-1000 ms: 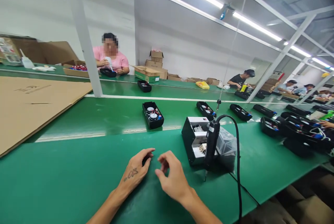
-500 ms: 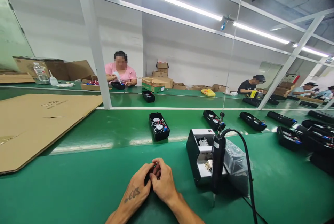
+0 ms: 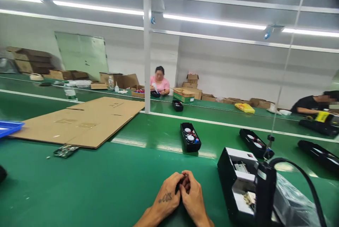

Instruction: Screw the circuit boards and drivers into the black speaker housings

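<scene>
My left hand, with a dark tattoo on its back, rests low over the green bench. Its fingertips meet those of my right hand, so the two form a closed shape. The fingers of both hands are curled in, and no object shows in them. To their right stands a black and white machine with an open front. A black electric screwdriver hangs by a cord in front of it. Beyond my hands, a black speaker housing with two round speakers and coloured wires lies on the green conveyor.
A flat cardboard sheet covers the left side, with a circuit board in a bag at its edge and a blue tray beyond. Clear plastic wrap lies right of the machine. Two co-workers sit across the line.
The view has turned left, so the scene has shifted rightward and more cardboard, a blue tray and a door show. My hands keep the same pose together.
</scene>
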A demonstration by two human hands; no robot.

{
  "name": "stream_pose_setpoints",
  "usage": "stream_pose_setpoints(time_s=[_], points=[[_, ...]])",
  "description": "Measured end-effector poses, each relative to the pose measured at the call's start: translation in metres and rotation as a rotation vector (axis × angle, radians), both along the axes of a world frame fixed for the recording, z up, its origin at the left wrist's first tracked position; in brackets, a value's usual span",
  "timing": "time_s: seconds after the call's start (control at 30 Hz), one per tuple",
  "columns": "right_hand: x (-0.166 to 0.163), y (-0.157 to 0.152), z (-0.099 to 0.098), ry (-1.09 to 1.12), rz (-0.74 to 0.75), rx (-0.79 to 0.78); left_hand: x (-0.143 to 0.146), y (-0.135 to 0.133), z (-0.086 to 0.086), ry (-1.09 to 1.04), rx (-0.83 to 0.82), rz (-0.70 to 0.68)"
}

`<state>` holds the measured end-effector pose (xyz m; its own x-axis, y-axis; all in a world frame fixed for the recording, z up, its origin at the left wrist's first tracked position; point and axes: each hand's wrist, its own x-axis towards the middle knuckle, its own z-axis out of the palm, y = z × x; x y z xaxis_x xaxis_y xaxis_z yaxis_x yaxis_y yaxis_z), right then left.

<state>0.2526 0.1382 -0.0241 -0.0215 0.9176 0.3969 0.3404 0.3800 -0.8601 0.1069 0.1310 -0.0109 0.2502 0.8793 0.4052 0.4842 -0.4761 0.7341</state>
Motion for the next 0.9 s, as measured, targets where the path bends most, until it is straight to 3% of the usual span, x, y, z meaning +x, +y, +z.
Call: stream_pose_setpoints(time_s=[0.27,0.43,0.5,0.57,0.63,0.7,0.8,0.9], points=[[0.000,-0.001,0.009,0.081,0.014,-0.036,0.000,-0.001,-0.001,0.026,0.028,0.010],[0.004,-0.012,0.049,0.184,0.005,-0.073,-0.003,0.002,-0.001,0.026,0.030,-0.028],[0.018,-0.027,0.069,0.238,-0.026,-0.078,-0.005,0.006,-0.005,0.017,0.018,-0.052],[0.042,-0.049,0.077,0.308,-0.086,-0.038,-0.007,0.012,-0.010,0.009,0.003,-0.069],[0.076,-0.078,0.066,0.426,-0.208,0.082,-0.009,0.017,-0.014,0.006,-0.008,-0.087],[0.123,-0.109,0.040,0.415,-0.481,0.165,-0.011,0.018,-0.015,0.011,-0.013,-0.096],[0.202,-0.143,-0.003,0.235,-0.798,0.023,-0.011,0.016,-0.013,0.026,-0.011,-0.092],[0.263,-0.154,-0.018,-0.082,-1.031,-0.009,-0.010,0.014,-0.011,0.043,-0.012,-0.088]])
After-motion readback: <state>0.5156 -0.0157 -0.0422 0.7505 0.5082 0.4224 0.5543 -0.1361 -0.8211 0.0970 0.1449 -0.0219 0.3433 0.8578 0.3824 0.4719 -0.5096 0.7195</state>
